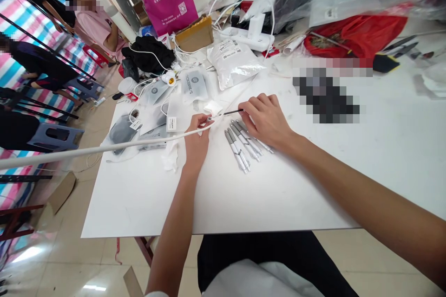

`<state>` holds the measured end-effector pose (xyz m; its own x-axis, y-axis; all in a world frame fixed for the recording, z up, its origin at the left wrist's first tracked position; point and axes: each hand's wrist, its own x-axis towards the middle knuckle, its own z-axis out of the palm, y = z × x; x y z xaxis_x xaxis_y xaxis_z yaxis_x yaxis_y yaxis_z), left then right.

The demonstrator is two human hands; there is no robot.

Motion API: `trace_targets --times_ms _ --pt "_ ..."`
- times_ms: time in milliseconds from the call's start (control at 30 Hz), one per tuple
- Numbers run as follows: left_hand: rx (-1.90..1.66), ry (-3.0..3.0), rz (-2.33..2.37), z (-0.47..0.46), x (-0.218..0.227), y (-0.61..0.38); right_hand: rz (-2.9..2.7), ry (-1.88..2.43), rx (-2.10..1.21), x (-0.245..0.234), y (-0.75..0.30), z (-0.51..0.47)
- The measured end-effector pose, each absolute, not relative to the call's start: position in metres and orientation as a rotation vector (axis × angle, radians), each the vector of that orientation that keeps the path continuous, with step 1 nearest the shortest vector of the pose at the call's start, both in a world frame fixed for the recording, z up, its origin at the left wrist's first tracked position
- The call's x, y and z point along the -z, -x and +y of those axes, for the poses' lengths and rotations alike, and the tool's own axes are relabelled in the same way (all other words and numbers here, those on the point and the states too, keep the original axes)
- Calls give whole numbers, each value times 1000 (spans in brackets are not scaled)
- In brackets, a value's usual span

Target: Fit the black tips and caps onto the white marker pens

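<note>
Above the white table, my right hand (263, 118) pinches one end of a thin black pen refill (232, 112), which points left toward my other hand. My left hand (198, 137) is closed, with a small whitish-grey pen part (209, 119) showing between thumb and fingers; most of it is hidden. The refill's tip is close to this part, but I cannot tell whether they touch. Several white-and-grey pens (240, 144) lie side by side on the table (139, 209), just below my right hand. A crumpled white tissue (213, 107) is beyond my left fingers.
A white cable (104, 148) crosses in front of my left hand. Behind are frosted pouches (193, 86), a stuffed white bag (235, 62), a power strip (249, 39), a cardboard box (194, 35) and a red bag (369, 32). People are at the left, one in pink (95, 30).
</note>
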<state>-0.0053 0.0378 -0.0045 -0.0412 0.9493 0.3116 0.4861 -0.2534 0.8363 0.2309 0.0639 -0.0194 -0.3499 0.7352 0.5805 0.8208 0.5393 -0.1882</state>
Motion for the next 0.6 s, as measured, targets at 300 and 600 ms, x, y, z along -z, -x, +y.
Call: trace_targets --times_ms 300,600 --pt "-1356 -1745 1547 40 6 4 -2157 1223 155 16 -229 62" --pt "-1396 -1735 1605 43 8 9 -2218 1246 177 19 -229 62"
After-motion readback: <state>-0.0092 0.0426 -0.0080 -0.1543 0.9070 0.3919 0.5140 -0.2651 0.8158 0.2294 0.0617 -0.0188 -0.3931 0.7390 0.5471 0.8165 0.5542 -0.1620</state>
